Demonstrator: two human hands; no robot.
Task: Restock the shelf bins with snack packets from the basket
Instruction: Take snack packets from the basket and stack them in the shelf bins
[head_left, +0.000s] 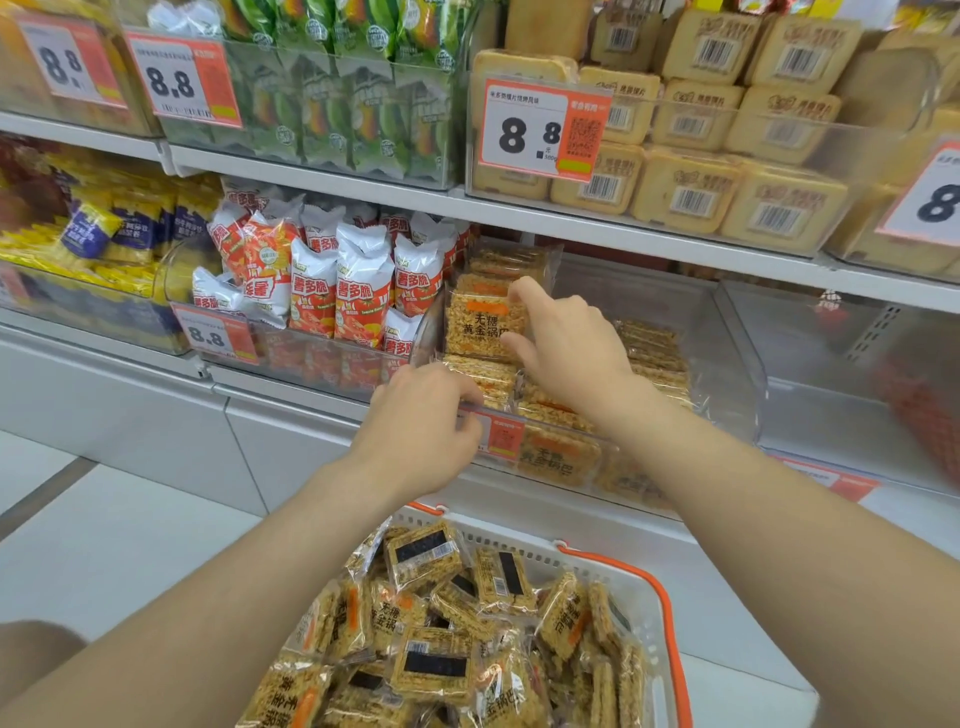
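While my right hand (566, 338) pinched one packet (480, 325), fingertips on its top edge and thumb low on its near side, the fingers were bent only partway and held nothing else. The packet stood upright with its face toward me and its long axis vertical. It was just left of the palm, at the left end of the bin (727, 364). More of the same lay flat beneath it and to the right.

My left hand (421, 431) sat lower and nearer me, fingers curled over the bin's front lip beside the price tag (506, 436), gripping it. I judged the right hand the one to finish the placing, since the slot lay directly ahead of it.

The basket (670, 613) stood below both arms, close to me, heaped with packets (431, 623). That made the left hand the nearer one for the next pick.
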